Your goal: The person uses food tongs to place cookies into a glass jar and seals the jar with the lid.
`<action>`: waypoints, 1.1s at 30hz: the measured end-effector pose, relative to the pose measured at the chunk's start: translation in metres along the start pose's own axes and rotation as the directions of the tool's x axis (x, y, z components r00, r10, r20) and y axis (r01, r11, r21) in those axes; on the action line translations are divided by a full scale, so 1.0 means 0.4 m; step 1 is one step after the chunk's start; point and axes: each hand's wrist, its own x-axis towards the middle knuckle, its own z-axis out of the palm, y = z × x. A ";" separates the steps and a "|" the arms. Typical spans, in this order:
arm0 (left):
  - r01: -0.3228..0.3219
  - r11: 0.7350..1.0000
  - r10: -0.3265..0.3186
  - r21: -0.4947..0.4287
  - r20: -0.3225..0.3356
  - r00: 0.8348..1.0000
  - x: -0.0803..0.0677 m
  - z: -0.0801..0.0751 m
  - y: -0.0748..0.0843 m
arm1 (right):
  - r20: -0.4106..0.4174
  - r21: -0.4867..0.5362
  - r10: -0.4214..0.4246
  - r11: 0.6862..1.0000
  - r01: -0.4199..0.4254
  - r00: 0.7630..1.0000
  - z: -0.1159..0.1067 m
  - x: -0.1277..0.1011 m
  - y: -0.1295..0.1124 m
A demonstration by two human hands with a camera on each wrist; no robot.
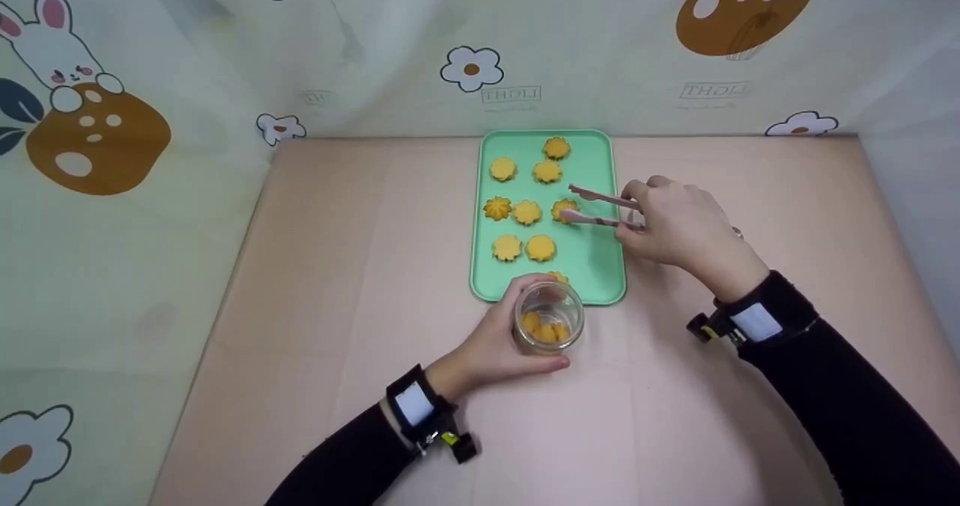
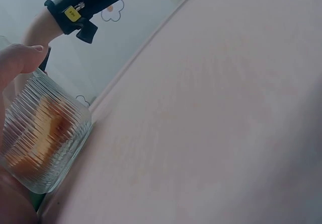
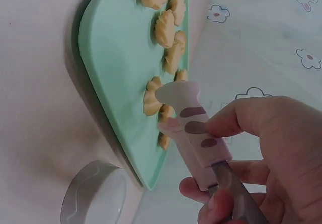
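I have my right hand (image 1: 675,228) pinching the pink cat-paw tongs (image 1: 600,209), fingers and thumb curled round the handles, with the tips narrowed about a golden flower-shaped cookie (image 1: 564,210) at centre right of the mint-green rectangular tray (image 1: 600,266). My left hand (image 1: 495,348) wraps the ribbed clear glass jar (image 1: 548,317) just below the tray's lower edge, cookies already inside. To do this well I'd squeeze gently so the cookie doesn't crumble, lift straight up clear of its neighbours, and hold the jar steady and upright.
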 end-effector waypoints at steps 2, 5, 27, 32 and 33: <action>0.001 1.000 -0.001 -0.001 0.001 1.000 0.000 0.000 0.000 | 0.011 0.004 0.000 1.000 -0.001 1.000 0.005 0.005 0.000; -0.001 1.000 0.001 -0.007 -0.002 1.000 0.000 0.000 0.002 | 0.022 0.005 0.001 1.000 -0.001 1.000 0.012 0.015 0.002; 0.006 1.000 -0.006 0.000 0.007 1.000 0.004 -0.002 0.010 | 0.093 -0.031 -0.009 0.999 0.012 0.996 -0.012 0.027 0.004; -0.004 1.000 0.004 0.000 0.002 1.000 0.003 -0.002 0.007 | 0.090 -0.011 -0.009 1.000 0.010 0.996 -0.009 0.018 0.007; -0.003 1.000 0.003 -0.004 0.001 1.000 0.003 -0.002 0.006 | 0.088 -0.005 -0.011 1.000 0.011 0.996 -0.009 0.016 0.008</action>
